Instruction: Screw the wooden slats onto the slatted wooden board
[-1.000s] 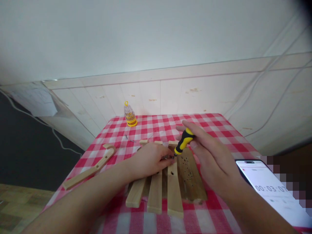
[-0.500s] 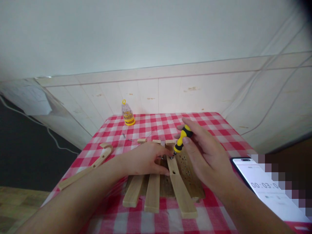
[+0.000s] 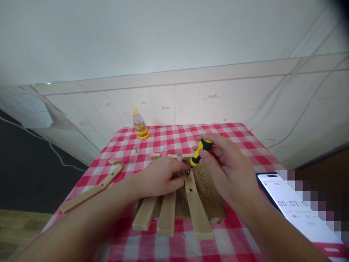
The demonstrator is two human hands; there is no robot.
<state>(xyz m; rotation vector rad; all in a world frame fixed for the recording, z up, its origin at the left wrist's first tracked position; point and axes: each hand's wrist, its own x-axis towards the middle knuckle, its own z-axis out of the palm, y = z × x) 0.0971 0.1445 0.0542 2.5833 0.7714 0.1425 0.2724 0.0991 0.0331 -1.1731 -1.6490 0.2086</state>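
My right hand (image 3: 227, 171) grips a yellow-and-black screwdriver (image 3: 198, 153), tilted down to the left with its tip on the rightmost pale wooden slat (image 3: 196, 209). My left hand (image 3: 160, 178) lies over the slats (image 3: 166, 213), fingers curled and pinched close to the screwdriver's tip; what they pinch is too small to see. The slats lie side by side on a darker brown board (image 3: 209, 191) with several small holes. The rightmost slat is skewed, its near end swung right.
A red-and-white checked cloth (image 3: 240, 145) covers the table. A curved wooden piece (image 3: 94, 187) lies at the left. A yellow bit holder (image 3: 139, 125) stands at the far edge, loose screws (image 3: 139, 153) near it. A phone (image 3: 297, 207) showing a timer lies at right.
The rightmost slat's near end swung to the right, then partly back. Both hands and the screwdriver stayed at its far end, the handle turning a little in my fingers.
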